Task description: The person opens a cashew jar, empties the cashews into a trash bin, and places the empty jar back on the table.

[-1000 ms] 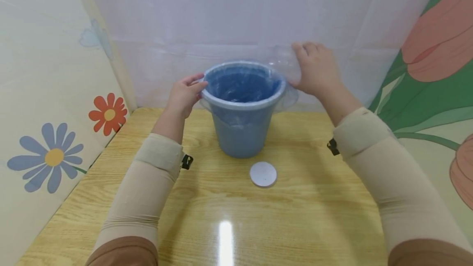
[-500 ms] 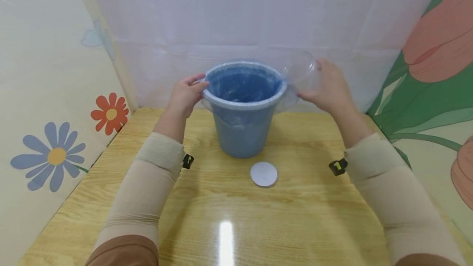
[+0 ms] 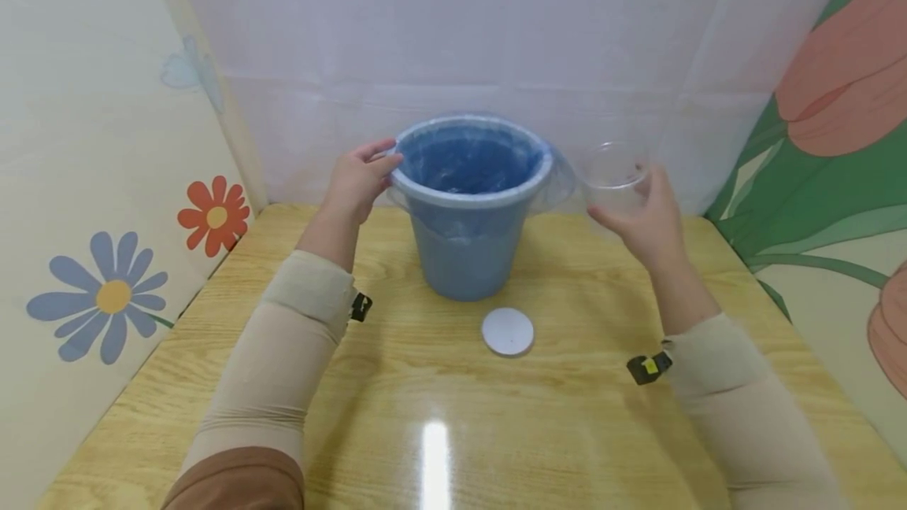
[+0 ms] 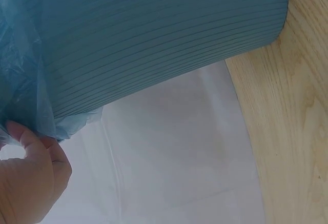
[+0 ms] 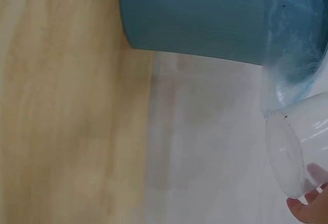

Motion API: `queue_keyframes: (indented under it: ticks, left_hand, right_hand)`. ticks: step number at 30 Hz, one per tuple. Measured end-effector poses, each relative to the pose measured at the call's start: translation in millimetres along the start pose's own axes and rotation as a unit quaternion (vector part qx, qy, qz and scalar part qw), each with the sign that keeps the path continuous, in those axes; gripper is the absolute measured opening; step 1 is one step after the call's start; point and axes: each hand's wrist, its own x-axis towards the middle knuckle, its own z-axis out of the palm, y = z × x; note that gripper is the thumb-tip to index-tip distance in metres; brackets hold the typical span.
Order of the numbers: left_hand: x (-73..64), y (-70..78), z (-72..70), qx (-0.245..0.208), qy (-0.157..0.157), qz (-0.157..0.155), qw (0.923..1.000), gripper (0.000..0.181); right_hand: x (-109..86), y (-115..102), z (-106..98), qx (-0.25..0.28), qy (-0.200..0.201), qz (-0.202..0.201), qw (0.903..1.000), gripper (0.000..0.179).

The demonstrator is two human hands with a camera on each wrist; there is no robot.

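Observation:
A blue ribbed trash bin (image 3: 464, 254) stands upright, lined with a thin bluish plastic bag (image 4: 23, 65) folded over its rim. My left hand (image 3: 360, 182) grips the bin's left rim, thumb and fingers on either side of the bag's edge. Right of the bin, above the table, my right hand (image 3: 653, 219) holds a clear plastic jar (image 3: 612, 179), its round mouth facing up. In the right wrist view the jar's base (image 5: 285, 155) shows close to the hanging bag edge; whether they touch I cannot tell. A white round lid (image 3: 508, 331) lies in front of the bin.
The wood-grain table (image 3: 567, 415) reaches a white sheet (image 3: 397, 30) hung behind the bin. Flower-printed panels flank it, a blue flower (image 3: 113, 297) on the left and a pink tulip (image 3: 846, 73) on the right.
The right hand has drawn the jar away from the bin's right rim, down and to the right, and turned it mouth up. My left hand stays on the rim.

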Motion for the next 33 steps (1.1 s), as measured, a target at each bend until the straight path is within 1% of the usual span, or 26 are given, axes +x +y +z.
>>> queue_keyframes:
  ticks: [6,12,18,20,22,26,33]
  left_hand:
    - [1.3,0.5,0.8,-0.002,0.000,0.003,1.0000,0.042]
    - [0.3,1.1,-0.1,-0.006,-0.002,0.003,1.0000,0.042]
    - [-0.4,0.9,-0.7,0.000,-0.003,0.004,1.0000,0.043]
    - [0.1,0.7,-0.8,0.000,-0.002,0.004,1.0000,0.043]
    - [0.5,0.8,-0.7,0.001,-0.001,0.003,1.0000,0.042]
    - [0.3,1.1,-0.6,0.003,0.001,0.003,1.0000,0.042]
    - [-0.9,1.1,-0.8,-0.001,-0.003,0.003,1.0000,0.043]
  right_hand:
    - [-8.4,28.6,9.9,0.056,-0.013,0.032,0.9978,0.098]
    - [-13.0,48.9,23.8,0.068,-0.030,0.060,0.9954,0.098]
    - [-17.1,62.5,34.6,0.076,-0.041,0.078,0.9932,0.099]
    - [-18.0,65.9,37.5,0.070,-0.053,0.085,0.9925,0.100]
    - [-18.9,69.0,40.5,0.061,-0.074,0.092,0.9911,0.100]
    - [-19.0,75.7,46.7,0.048,-0.115,0.098,0.9874,0.094]
    - [-19.9,85.2,54.0,0.062,-0.148,0.109,0.9811,0.097]
